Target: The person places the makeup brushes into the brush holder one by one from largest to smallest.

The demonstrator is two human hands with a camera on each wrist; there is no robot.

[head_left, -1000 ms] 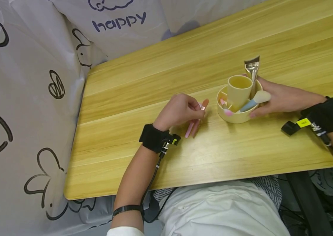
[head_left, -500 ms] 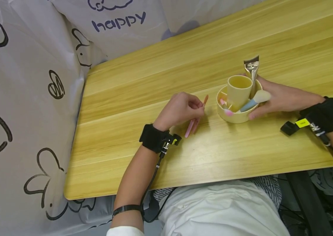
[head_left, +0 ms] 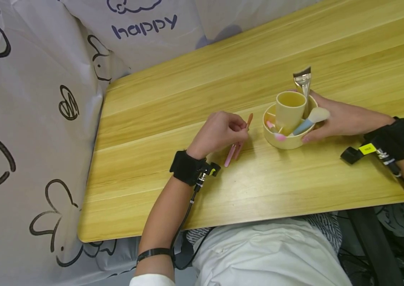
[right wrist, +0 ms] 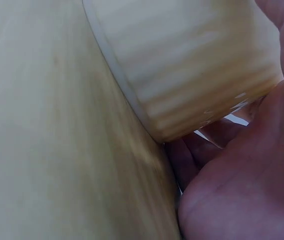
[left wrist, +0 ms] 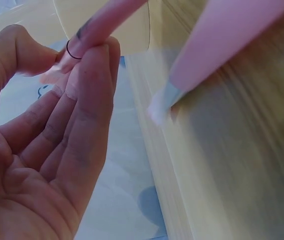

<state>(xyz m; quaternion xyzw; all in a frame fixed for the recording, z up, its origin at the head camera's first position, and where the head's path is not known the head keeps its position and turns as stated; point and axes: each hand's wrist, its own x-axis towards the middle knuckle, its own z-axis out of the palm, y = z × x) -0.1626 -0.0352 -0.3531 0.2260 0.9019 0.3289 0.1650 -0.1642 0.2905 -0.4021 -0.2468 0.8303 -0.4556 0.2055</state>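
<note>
My left hand pinches a slim pink makeup brush between thumb and fingers. Its narrow orange-brown tip pokes out past the fingertips. A second pink brush, with short pale bristles, lies on the table beneath that hand. My right hand grips the right side of a round cream organizer, which has a taller cup in its middle. Around the cup, its compartments hold a flat metal-ferruled brush, a blue-handled brush with fluffy white bristles and a small pink-tipped brush.
The wooden table runs out to the left and back, its front edge near my lap. White sheeting with black drawings hangs along the left and far sides. Cables trail from the wrist cameras.
The brush in my left hand has turned, so its tip shows narrow rather than broad. Inside the organizer, the flat brush has tilted slightly left. Both hands have barely moved.
</note>
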